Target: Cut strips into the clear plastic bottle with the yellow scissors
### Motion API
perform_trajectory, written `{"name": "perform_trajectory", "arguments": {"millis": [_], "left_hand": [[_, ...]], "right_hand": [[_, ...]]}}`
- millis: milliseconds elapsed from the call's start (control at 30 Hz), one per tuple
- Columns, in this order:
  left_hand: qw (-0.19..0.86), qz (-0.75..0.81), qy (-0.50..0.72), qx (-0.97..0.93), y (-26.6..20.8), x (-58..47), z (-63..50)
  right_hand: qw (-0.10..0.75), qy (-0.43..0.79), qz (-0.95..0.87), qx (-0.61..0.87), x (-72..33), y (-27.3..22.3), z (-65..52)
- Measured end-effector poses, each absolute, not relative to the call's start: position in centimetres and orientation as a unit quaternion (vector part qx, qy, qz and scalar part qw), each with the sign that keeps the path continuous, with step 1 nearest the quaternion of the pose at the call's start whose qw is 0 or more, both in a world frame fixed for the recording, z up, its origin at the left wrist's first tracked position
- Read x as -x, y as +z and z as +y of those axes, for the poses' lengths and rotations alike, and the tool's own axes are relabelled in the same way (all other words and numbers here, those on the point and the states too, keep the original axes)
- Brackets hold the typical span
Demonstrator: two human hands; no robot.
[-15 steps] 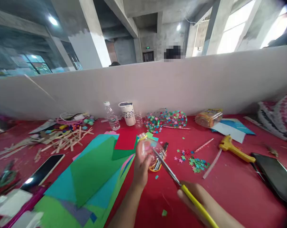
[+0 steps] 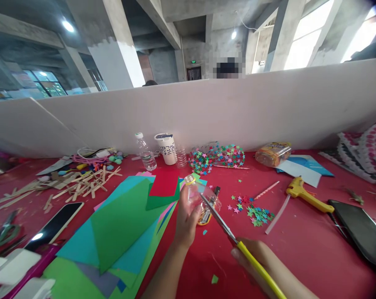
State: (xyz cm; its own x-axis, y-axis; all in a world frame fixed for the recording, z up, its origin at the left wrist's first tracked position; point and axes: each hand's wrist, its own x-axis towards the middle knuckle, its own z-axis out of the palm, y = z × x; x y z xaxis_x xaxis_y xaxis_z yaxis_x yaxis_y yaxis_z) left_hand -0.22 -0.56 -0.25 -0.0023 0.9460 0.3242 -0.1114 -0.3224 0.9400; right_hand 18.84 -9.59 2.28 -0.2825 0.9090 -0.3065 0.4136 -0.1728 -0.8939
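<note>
My left hand [image 2: 186, 222] is closed around a clear plastic bottle piece [image 2: 203, 193], its neck ringed in yellow and tilted up. My right hand [image 2: 253, 253] grips yellow-handled scissors [image 2: 220, 222], seen nearly edge-on. Their silver blades point up and left, and the tips meet the bottle piece's wall near my left thumb. Whether the blades are parted I cannot tell. Behind the clear plastic, an orange-rimmed item and a black item [image 2: 217, 191] show only in part.
Coloured paper sheets [image 2: 122, 224] spread to the left, beyond them a phone [image 2: 55, 224] and wooden sticks [image 2: 88, 182]. Star confetti [image 2: 259, 215], a yellow glue gun [image 2: 309, 197] and a black tablet-like slab [image 2: 359, 228] lie rightward. A water bottle [image 2: 146, 153] and white cup [image 2: 167, 149] stand near the partition [image 2: 188, 112].
The bottle piece has shifted slightly, with its neck a touch further right. My left hand stays around it, and the scissors keep almost the same place.
</note>
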Motion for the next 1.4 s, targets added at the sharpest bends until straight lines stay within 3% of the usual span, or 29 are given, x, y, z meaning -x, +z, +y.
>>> {"name": "perform_trajectory", "arguments": {"millis": [433,1400], "left_hand": [[0.425,0.358,0.57,-0.605,-0.5,0.5,-0.6],[0.409,0.354,0.569,-0.619,-1.6,0.5,-0.9]], "right_hand": [[0.223,0.586,-0.563,0.538,-19.3,3.2,-9.4],[0.226,0.582,-0.563,0.542,-19.3,3.2,-9.7]]}}
